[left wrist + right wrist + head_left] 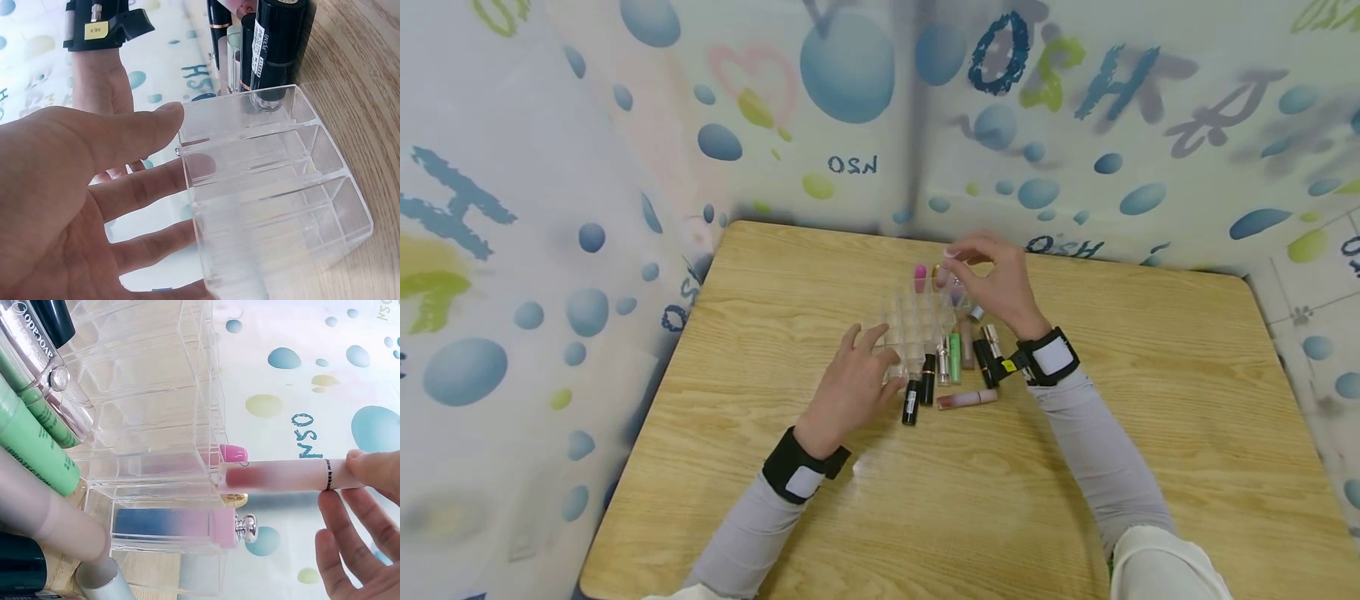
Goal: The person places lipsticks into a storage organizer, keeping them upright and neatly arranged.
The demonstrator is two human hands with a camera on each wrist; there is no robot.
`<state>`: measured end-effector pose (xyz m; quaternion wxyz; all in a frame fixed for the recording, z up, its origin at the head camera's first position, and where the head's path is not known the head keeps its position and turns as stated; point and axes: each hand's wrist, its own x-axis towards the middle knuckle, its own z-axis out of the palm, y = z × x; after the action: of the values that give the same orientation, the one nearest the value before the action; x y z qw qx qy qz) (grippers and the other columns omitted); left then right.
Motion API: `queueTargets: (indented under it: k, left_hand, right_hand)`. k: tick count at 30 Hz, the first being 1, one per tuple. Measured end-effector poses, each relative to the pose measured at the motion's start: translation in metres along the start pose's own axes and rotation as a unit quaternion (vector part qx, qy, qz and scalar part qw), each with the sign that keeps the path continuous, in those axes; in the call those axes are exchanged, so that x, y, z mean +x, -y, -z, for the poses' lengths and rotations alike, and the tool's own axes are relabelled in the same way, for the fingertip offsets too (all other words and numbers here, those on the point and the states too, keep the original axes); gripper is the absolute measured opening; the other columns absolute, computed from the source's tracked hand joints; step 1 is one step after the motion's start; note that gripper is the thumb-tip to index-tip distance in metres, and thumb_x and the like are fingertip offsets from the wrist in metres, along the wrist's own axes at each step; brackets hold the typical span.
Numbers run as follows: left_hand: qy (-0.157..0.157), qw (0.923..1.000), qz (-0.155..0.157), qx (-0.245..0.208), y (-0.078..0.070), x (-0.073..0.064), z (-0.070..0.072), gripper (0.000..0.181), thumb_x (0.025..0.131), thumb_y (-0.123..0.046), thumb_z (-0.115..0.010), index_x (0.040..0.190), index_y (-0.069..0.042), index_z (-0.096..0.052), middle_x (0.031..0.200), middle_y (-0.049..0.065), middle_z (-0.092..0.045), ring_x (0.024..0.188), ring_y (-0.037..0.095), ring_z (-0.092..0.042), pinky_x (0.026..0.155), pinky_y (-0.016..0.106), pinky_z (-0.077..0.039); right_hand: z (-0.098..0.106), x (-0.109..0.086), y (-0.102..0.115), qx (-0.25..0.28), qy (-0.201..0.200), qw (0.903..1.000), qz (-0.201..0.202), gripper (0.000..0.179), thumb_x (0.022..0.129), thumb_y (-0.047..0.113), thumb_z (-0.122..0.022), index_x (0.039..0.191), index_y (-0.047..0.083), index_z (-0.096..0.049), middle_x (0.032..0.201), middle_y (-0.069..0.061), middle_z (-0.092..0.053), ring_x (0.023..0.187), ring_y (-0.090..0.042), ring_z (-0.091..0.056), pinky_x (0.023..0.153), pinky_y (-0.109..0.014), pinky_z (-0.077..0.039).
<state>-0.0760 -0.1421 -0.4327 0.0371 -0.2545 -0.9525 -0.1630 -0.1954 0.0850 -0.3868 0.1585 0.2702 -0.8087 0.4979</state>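
A clear compartmented lipstick organizer (916, 321) stands on the table. My left hand (853, 383) touches its left side with spread, fairly straight fingers; in the left wrist view the thumb tip lies at the upper edge. Between thumb and fingertips, my right hand (1000, 279) pinches the pale cap end of a lip gloss tube (281, 476). The tube's reddish end is right at the openings of the far compartments. Close by in the organizer are a blue-to-pink tube (169, 526) with a silver knob, a bright pink rounded top (234, 454) and a gold top (236, 500).
Several cosmetic tubes lie in front of the organizer, among them a green tube (955, 358), a black tube (910, 403) and a pinkish lip gloss (967, 400). A wooden table (970, 517) bears everything. Behind it hangs a patterned backdrop (850, 192).
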Motion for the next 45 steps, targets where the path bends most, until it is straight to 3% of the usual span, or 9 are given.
queueTargets:
  k: [14, 18, 26, 33, 45]
  left_hand:
    - [0.005, 1.0000, 0.001, 0.005, 0.000, 0.000, 0.000, 0.030, 0.094, -0.033, -0.073, 0.105, -0.006, -0.079, 0.127, 0.018, -0.070, 0.141, 0.036, -0.048, 0.120, 0.059, -0.031]
    - [0.004, 1.0000, 0.001, 0.005, 0.000, 0.000, 0.001, 0.030, 0.094, -0.033, -0.073, 0.105, -0.006, -0.079, 0.127, 0.018, -0.070, 0.141, 0.036, -0.048, 0.120, 0.059, -0.031]
    - [0.002, 1.0000, -0.001, -0.003, 0.001, -0.001, 0.001, 0.029, 0.093, -0.032, -0.075, 0.104, -0.006, -0.079, 0.126, 0.019, -0.070, 0.141, 0.037, -0.049, 0.120, 0.060, -0.031]
    - [-0.006, 1.0000, -0.004, -0.004, 0.000, -0.001, 0.001, 0.029, 0.093, -0.032, -0.075, 0.103, -0.005, -0.079, 0.129, 0.022, -0.069, 0.140, 0.037, -0.050, 0.120, 0.060, -0.031]
    - [-0.002, 1.0000, -0.002, -0.002, -0.001, -0.001, 0.001, 0.029, 0.093, -0.031, -0.075, 0.104, -0.005, -0.079, 0.126, 0.020, -0.070, 0.141, 0.037, -0.049, 0.120, 0.060, -0.031]
  right_hand:
    - [-0.005, -0.004, -0.008, 0.000, 0.021, 0.9997, -0.012, 0.014, 0.088, -0.006, -0.074, 0.101, -0.011, -0.074, 0.100, -0.027, -0.071, 0.091, -0.042, -0.067, 0.081, -0.061, -0.056]
    - [-0.009, -0.007, -0.024, 0.004, 0.023, 0.9996, -0.018, 0.014, 0.088, -0.006, -0.074, 0.101, -0.011, -0.074, 0.101, -0.028, -0.070, 0.091, -0.045, -0.065, 0.082, -0.063, -0.055]
    - [-0.014, -0.012, -0.058, 0.005, 0.028, 0.9994, -0.022, 0.016, 0.089, 0.003, -0.077, 0.103, -0.003, -0.077, 0.102, -0.020, -0.073, 0.093, -0.037, -0.068, 0.083, -0.056, -0.057]
    - [-0.012, -0.015, -0.063, 0.001, 0.037, 0.9986, -0.037, 0.016, 0.092, 0.006, -0.074, 0.104, -0.003, -0.078, 0.102, -0.014, -0.075, 0.096, -0.029, -0.069, 0.087, -0.052, -0.057]
    - [-0.013, -0.016, -0.061, -0.001, 0.036, 0.9988, -0.034, 0.014, 0.092, 0.005, -0.074, 0.103, -0.003, -0.079, 0.103, -0.019, -0.075, 0.097, -0.035, -0.069, 0.088, -0.057, -0.055]
